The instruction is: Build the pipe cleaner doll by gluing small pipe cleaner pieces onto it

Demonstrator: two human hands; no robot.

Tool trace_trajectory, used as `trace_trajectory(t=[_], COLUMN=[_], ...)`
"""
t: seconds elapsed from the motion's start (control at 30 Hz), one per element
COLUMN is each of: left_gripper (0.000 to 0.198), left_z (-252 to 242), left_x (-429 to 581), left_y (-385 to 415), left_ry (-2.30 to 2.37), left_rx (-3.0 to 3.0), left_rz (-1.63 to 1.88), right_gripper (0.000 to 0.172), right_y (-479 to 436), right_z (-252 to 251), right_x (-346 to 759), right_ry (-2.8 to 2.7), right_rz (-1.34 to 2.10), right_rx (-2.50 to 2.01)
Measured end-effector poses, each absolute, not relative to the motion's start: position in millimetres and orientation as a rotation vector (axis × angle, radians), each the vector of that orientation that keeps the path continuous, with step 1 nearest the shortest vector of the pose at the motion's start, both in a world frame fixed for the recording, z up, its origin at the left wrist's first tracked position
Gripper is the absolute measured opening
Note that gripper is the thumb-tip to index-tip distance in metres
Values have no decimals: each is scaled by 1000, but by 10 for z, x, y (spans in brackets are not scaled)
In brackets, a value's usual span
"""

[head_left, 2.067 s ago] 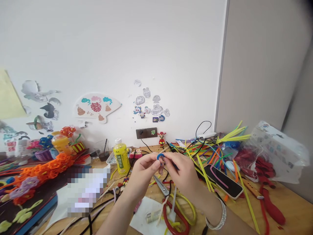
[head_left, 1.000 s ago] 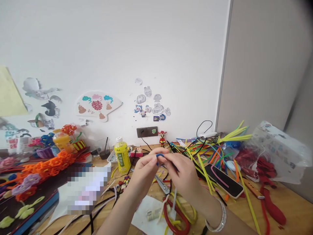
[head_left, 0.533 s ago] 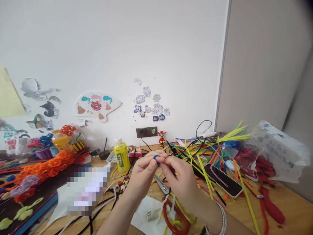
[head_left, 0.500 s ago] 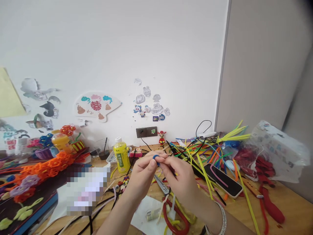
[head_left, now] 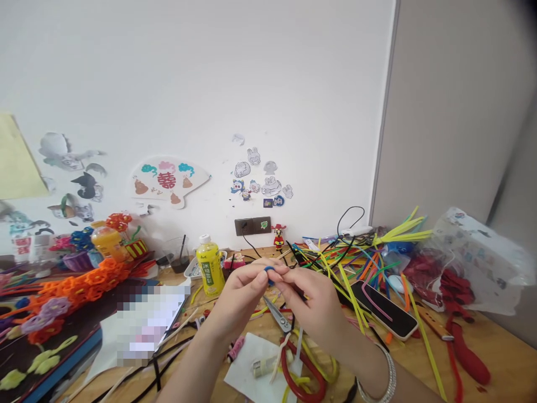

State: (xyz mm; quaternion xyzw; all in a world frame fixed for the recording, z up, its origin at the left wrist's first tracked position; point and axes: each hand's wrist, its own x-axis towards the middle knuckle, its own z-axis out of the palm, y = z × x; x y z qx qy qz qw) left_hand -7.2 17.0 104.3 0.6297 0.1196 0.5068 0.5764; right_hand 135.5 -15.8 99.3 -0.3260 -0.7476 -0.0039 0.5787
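Observation:
Between the fingertips of both hands is a short, curled blue pipe cleaner [head_left: 269,269], mostly covered by the fingers. My left hand [head_left: 245,284] pinches it with thumb and forefinger. From the other side, my right hand [head_left: 308,291] closes its fingertips on the same piece. Just below the hands lie scissors [head_left: 302,364] with red handles, their blades pointing up and left. A white sheet of paper [head_left: 241,372] rests under a small clear roll [head_left: 266,366], with a pink fuzzy piece [head_left: 236,348] beside the left wrist.
A yellow drink bottle [head_left: 211,268] stands behind my left hand. Loose pipe cleaners [head_left: 335,263] pile up at the right around a phone [head_left: 384,310]. Orange pipe-cleaner flowers [head_left: 84,282] fill the left side. Near the right edge lies a red-handled tool [head_left: 470,355].
Both hands stay together on the blue pipe cleaner, with only a small shift of the fingers. The left forearm has moved slightly left, uncovering the pink fuzzy piece.

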Motion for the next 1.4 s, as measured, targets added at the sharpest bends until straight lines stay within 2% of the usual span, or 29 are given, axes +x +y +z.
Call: trace_trajectory(t=[0.17, 0.97, 1.4], left_gripper=[19, 35, 15], left_z=[1071, 969, 917], left_x=[-81, 45, 32], left_y=[168, 172, 217], left_ry=[313, 316, 250], left_rx=[1461, 1373, 1392], left_rz=[1139, 1168, 1220], right_gripper=[13, 19, 15], right_y=[-129, -131, -132], right_z=[969, 944, 970], right_x=[1370, 1382, 1401], right_ry=[-1744, -1761, -1748], right_rz=[63, -30, 33], right_rx=[-771, -811, -839])
